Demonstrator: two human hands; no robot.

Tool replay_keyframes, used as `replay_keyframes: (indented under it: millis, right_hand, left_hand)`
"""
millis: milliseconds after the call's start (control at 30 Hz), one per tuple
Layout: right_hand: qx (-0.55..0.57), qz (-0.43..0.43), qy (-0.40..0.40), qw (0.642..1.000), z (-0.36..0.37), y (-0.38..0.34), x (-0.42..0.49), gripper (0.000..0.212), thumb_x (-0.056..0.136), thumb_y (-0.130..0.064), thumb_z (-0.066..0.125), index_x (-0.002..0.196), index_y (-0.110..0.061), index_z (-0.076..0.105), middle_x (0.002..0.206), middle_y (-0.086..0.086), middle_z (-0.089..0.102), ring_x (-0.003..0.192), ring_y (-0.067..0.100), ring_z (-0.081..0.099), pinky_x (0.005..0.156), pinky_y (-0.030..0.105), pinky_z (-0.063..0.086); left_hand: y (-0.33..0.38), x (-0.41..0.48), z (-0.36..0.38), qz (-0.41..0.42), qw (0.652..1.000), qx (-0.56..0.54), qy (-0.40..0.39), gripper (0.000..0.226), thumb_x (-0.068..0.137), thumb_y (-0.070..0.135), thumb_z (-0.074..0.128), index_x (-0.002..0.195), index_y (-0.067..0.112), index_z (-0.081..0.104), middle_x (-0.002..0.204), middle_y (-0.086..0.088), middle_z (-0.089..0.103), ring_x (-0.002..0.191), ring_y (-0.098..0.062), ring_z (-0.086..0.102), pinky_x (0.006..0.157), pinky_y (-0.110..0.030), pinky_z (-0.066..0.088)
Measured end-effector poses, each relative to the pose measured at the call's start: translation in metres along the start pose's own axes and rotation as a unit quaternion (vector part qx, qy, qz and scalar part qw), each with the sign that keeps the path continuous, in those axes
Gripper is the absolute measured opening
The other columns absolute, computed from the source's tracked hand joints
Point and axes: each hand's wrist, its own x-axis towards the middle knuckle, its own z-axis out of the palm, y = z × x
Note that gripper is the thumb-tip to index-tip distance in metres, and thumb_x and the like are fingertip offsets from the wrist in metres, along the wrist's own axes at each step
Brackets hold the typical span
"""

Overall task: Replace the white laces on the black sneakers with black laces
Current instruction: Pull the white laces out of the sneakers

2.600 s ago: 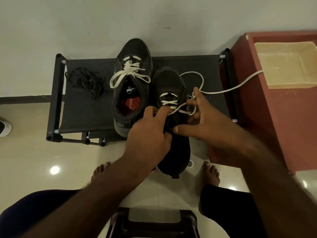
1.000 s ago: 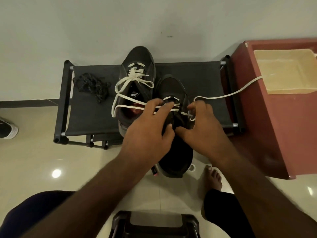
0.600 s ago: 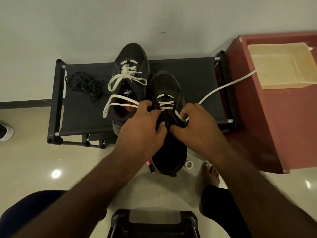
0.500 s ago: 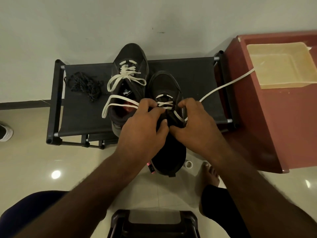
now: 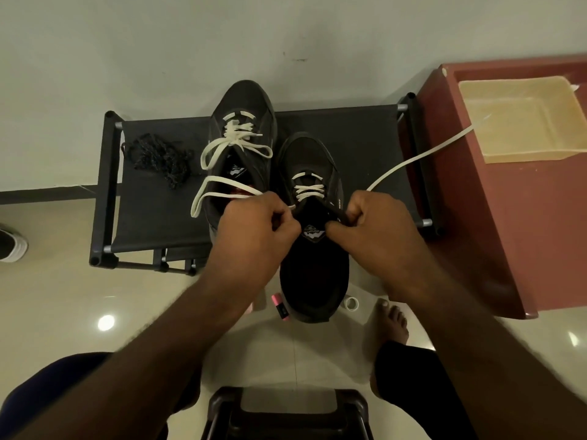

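Observation:
Two black sneakers sit on a black fabric rack (image 5: 365, 134). The left sneaker (image 5: 241, 103) has its white lace tied in a loose bow. The right sneaker (image 5: 313, 265) juts over the rack's front edge, with its white lace (image 5: 307, 189) half unthreaded. My left hand (image 5: 254, 230) pinches that lace at the shoe's left eyelet side. My right hand (image 5: 378, 227) grips the right side of the shoe's opening; the lace's free end (image 5: 422, 155) runs from it up to the right. A heap of black laces (image 5: 162, 157) lies on the rack's left part.
A red cabinet (image 5: 508, 217) with a beige tray (image 5: 521, 119) stands right of the rack. A pink object (image 5: 280, 306) and a small white ring (image 5: 351, 302) lie on the floor by my bare foot (image 5: 392, 319). A dark stool (image 5: 286, 414) is below me.
My hands have drawn apart to either side of the right sneaker's tongue, which now shows between them. The lace's free end has pulled straighter toward the tray.

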Motion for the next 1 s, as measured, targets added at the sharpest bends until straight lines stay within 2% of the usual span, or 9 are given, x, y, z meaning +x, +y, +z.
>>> replay_keyframes:
  millis: [100,233,333,400,633,733,833,933,1000]
  right_hand:
    - [-0.038,-0.032,-0.048,0.998,0.002,-0.003,-0.004,0.027,0.078,-0.029,0.075,0.069,-0.021,0.051,0.064,-0.006,0.056,0.063,0.012,0.055,0.054,0.025,0.036]
    - [-0.083,-0.059,-0.111,0.989,0.006,-0.007,-0.007,0.038,0.077,-0.032,0.076,0.066,-0.029,0.040,0.064,-0.010,0.050,0.060,0.009,0.049,0.055,0.026,0.035]
    - [-0.079,-0.040,-0.103,0.991,0.006,-0.007,-0.008,0.039,0.077,-0.032,0.077,0.066,-0.029,0.040,0.066,-0.008,0.052,0.062,0.013,0.051,0.057,0.027,0.037]
    - [-0.071,-0.022,-0.091,0.993,0.005,-0.006,-0.009,0.035,0.077,-0.033,0.077,0.067,-0.027,0.043,0.067,-0.006,0.054,0.064,0.015,0.054,0.058,0.029,0.039]
    - [-0.059,-0.017,-0.106,0.993,0.005,-0.006,-0.010,0.036,0.077,-0.029,0.076,0.064,-0.025,0.043,0.064,-0.003,0.054,0.063,0.018,0.055,0.058,0.030,0.040]
    - [-0.036,-0.010,-0.108,0.993,0.004,-0.003,-0.009,0.035,0.076,-0.027,0.076,0.062,-0.024,0.045,0.062,-0.004,0.053,0.060,0.016,0.053,0.055,0.027,0.037]
    - [-0.010,-0.001,-0.101,0.995,0.000,-0.001,-0.006,0.036,0.078,-0.027,0.078,0.062,-0.021,0.047,0.059,-0.005,0.052,0.055,0.009,0.048,0.051,0.021,0.032]
    - [-0.001,-0.005,-0.107,0.994,0.000,-0.001,-0.005,0.034,0.078,-0.026,0.078,0.063,-0.018,0.049,0.059,-0.004,0.053,0.055,0.009,0.049,0.053,0.022,0.034]
    - [-0.002,-0.012,-0.121,0.993,0.003,-0.001,-0.006,0.033,0.076,-0.025,0.078,0.063,-0.019,0.049,0.059,-0.004,0.053,0.056,0.011,0.051,0.054,0.024,0.037]
  left_hand:
    - [0.001,-0.004,0.003,0.030,0.999,0.009,-0.028,0.008,0.090,0.019,0.064,0.092,0.015,0.071,0.077,0.008,0.065,0.069,-0.004,0.061,0.064,-0.016,0.050]
    - [0.004,0.004,0.002,0.098,0.993,0.060,0.007,0.024,0.094,0.019,0.061,0.115,0.014,0.070,0.106,0.002,0.065,0.085,-0.009,0.059,0.081,-0.028,0.051]
    - [0.006,0.009,0.008,0.113,0.984,0.132,-0.046,0.032,0.095,0.022,0.058,0.126,0.018,0.064,0.119,0.001,0.058,0.099,-0.015,0.058,0.089,-0.032,0.050]
    - [0.007,0.010,0.014,0.112,0.980,0.155,-0.057,0.031,0.095,0.023,0.057,0.125,0.018,0.064,0.119,0.001,0.054,0.101,-0.017,0.058,0.088,-0.036,0.051]
    - [0.010,0.015,0.026,0.091,0.983,0.160,0.002,0.014,0.096,0.020,0.055,0.105,0.018,0.066,0.104,0.001,0.058,0.087,-0.017,0.059,0.076,-0.037,0.052]
    - [0.009,0.016,0.029,0.037,0.996,0.085,0.017,0.009,0.096,0.017,0.052,0.103,0.019,0.058,0.097,0.004,0.058,0.082,-0.014,0.058,0.074,-0.034,0.050]
    - [0.009,0.017,0.027,-0.003,0.999,-0.027,0.034,0.010,0.097,0.012,0.051,0.099,0.022,0.053,0.087,0.009,0.057,0.074,-0.005,0.055,0.066,-0.022,0.046]
    - [0.010,0.014,0.025,0.057,0.998,0.003,0.018,0.029,0.093,0.007,0.054,0.118,0.022,0.054,0.111,0.010,0.052,0.083,-0.002,0.052,0.072,-0.013,0.045]
    - [0.008,0.012,0.027,0.092,0.992,0.083,-0.016,0.039,0.094,0.012,0.056,0.132,0.021,0.054,0.123,0.006,0.046,0.091,-0.010,0.056,0.080,-0.024,0.052]
